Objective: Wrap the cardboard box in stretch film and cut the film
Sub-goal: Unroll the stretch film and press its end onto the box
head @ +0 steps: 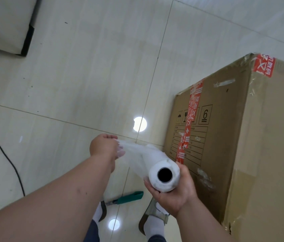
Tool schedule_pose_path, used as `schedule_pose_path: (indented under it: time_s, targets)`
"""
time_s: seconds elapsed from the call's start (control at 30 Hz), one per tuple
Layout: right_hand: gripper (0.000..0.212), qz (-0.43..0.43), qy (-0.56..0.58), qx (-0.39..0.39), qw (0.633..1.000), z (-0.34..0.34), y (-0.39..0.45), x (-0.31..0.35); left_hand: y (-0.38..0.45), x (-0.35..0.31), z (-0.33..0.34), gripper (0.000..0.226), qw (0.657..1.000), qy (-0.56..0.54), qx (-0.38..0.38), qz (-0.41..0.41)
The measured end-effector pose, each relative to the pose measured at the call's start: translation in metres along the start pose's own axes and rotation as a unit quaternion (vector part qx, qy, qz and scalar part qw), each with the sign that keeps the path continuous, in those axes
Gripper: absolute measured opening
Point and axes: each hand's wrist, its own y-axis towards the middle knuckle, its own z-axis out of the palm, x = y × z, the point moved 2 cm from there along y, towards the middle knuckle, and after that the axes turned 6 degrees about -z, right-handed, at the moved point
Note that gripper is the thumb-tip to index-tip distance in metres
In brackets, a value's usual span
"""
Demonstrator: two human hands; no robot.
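Observation:
A tall cardboard box (pixel 242 130) with red printed tape stands on the tiled floor at the right. My right hand (pixel 174 194) cups a white roll of stretch film (pixel 157 165) from below, its hollow core facing me. My left hand (pixel 103 147) pinches the loose film end (pixel 129 151) pulled off the roll's far side. Both hands are left of the box and apart from it. A green-handled cutter (pixel 129 197) lies on the floor below the roll, by my feet.
My two feet in white socks and sandals (pixel 153 219) stand at the bottom. A black cable (pixel 10 165) curves over the floor at the left. A pale cushioned object (pixel 5 23) with a dark edge sits at the top left.

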Motion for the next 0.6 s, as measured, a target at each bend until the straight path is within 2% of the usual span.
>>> schedule_pose_path:
  time_s: [0.1, 0.23, 0.3, 0.33, 0.4, 0.47, 0.53, 0.6]
  targets:
    - [0.046, -0.013, 0.019, -0.04, 0.999, -0.009, -0.004, -0.006, 0.001, -0.012, 0.002, 0.025, 0.999, -0.013, 0.004, 0.032]
    - [0.042, -0.002, -0.117, -0.108, 0.987, -0.008, -0.011, -0.006, -0.009, -0.011, 0.012, 0.027, 0.997, 0.005, 0.051, 0.051]
    - [0.043, -0.049, -0.255, -0.171, 0.95, 0.004, -0.008, 0.002, -0.017, -0.006, 0.018, 0.026, 0.995, 0.01, 0.078, 0.053]
    - [0.055, -0.081, -0.344, -0.186, 0.917, 0.012, -0.005, 0.006, -0.02, -0.003, 0.021, 0.026, 0.995, 0.012, 0.085, 0.054]
    - [0.092, -0.109, -0.474, -0.165, 0.858, 0.027, 0.003, 0.009, -0.023, 0.0, 0.026, 0.024, 0.994, 0.008, 0.09, 0.053]
    - [0.105, -0.098, -0.536, -0.138, 0.827, 0.04, 0.002, 0.005, -0.026, 0.002, 0.031, 0.024, 0.995, 0.004, 0.092, 0.049]
    - [0.103, -0.069, -0.544, -0.13, 0.826, 0.043, 0.003, 0.003, -0.031, 0.002, 0.036, 0.025, 0.994, 0.014, 0.095, 0.048]
    - [0.092, -0.055, -0.515, -0.137, 0.844, 0.038, 0.005, 0.004, -0.034, 0.0, 0.039, 0.026, 0.993, 0.025, 0.099, 0.056]
